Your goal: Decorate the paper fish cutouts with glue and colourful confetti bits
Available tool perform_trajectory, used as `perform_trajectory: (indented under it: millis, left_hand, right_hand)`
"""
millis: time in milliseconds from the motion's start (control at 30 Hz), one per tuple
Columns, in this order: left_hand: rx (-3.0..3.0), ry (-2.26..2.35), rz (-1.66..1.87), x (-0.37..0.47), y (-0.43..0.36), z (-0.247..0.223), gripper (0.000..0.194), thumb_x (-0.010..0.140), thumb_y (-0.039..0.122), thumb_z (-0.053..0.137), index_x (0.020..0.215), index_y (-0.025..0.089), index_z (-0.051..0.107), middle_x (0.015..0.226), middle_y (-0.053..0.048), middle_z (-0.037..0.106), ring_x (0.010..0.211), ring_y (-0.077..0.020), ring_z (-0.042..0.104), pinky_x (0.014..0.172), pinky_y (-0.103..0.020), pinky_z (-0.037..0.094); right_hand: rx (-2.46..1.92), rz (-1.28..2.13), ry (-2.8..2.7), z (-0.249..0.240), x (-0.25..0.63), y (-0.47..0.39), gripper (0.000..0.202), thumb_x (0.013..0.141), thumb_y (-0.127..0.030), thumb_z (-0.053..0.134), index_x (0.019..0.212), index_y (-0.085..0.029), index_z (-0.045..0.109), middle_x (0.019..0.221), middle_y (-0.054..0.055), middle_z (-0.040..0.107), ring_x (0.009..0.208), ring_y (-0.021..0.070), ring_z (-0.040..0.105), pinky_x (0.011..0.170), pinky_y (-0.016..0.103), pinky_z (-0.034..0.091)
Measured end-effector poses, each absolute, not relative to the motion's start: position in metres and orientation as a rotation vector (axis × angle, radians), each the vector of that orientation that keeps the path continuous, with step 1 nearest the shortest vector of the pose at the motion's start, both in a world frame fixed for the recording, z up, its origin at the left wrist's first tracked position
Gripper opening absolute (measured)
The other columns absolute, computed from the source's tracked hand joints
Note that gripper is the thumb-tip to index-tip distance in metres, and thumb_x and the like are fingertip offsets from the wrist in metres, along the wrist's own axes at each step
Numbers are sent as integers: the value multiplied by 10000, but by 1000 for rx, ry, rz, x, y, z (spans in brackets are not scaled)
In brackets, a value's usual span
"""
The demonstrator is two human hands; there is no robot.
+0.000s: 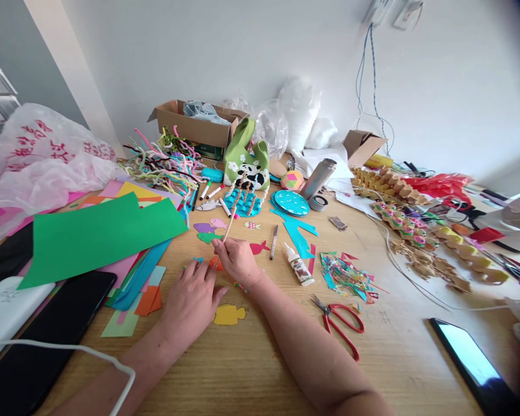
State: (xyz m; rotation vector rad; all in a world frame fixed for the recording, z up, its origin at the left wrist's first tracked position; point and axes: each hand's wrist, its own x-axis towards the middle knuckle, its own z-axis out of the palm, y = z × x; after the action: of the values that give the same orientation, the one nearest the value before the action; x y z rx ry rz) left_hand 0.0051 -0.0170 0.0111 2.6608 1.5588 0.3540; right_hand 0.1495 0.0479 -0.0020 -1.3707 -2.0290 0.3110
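Observation:
My right hand (238,260) is closed around a thin wooden stick (230,224), which points up and away from me; its lower end is hidden by my fingers. Beside it my left hand (193,294) lies with fingers stretched on the table, nothing gripped in it. An orange paper piece (216,264) shows between both hands, and bits of blue paper (198,259) peek out at my left fingertips. Around them lie paper fish: a yellow one (229,315), a red one (259,248), a green one (208,237) and a purple one (204,227).
To the right are a white glue bottle (299,266), red-handled scissors (340,320), a pen (274,241), paper scraps (346,276) and a phone (470,358). Green card (104,234) covers the left side. Behind stand a panda bag (247,164), a metal flask (319,179) and a cardboard box (199,127).

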Motion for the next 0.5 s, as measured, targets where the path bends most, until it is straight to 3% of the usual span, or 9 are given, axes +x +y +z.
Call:
perform_trajectory:
  millis: [500]
  left_hand:
    - [2674,1580,284,5,-17,15,280,932,336,528,1073,134,659,1054,-132,653,1044,-328,541,876,-463,456]
  right_hand:
    - [-1344,431,-1874,-2,150,51,589,1008,-537,347,655,-176,652,636,66,705,556,136,643,554,220,414]
